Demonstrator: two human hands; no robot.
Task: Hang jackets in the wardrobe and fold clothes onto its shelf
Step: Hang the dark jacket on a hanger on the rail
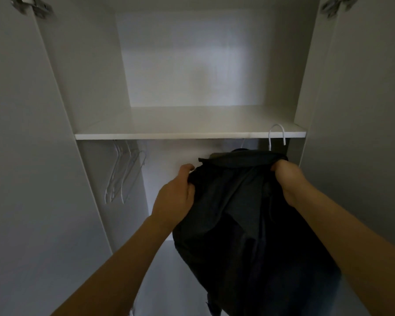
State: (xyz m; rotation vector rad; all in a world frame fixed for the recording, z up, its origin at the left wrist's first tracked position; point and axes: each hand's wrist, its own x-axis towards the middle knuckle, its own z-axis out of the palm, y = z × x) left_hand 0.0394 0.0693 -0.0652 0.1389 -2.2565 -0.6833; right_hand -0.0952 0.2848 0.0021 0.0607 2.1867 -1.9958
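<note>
Gripping a dark jacket (242, 213) at both shoulders, left hand (177, 192) and right hand (290, 181) with fingers curled into the cloth, just below the wardrobe shelf (187, 133); white hanger hook (276, 133) rising above the collar; spare hangers (123, 172) hanging left.

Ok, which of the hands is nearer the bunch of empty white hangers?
Left. The left hand grips the dark jacket just right of the empty hangers; the right hand grips its far side, under the white hook.
</note>
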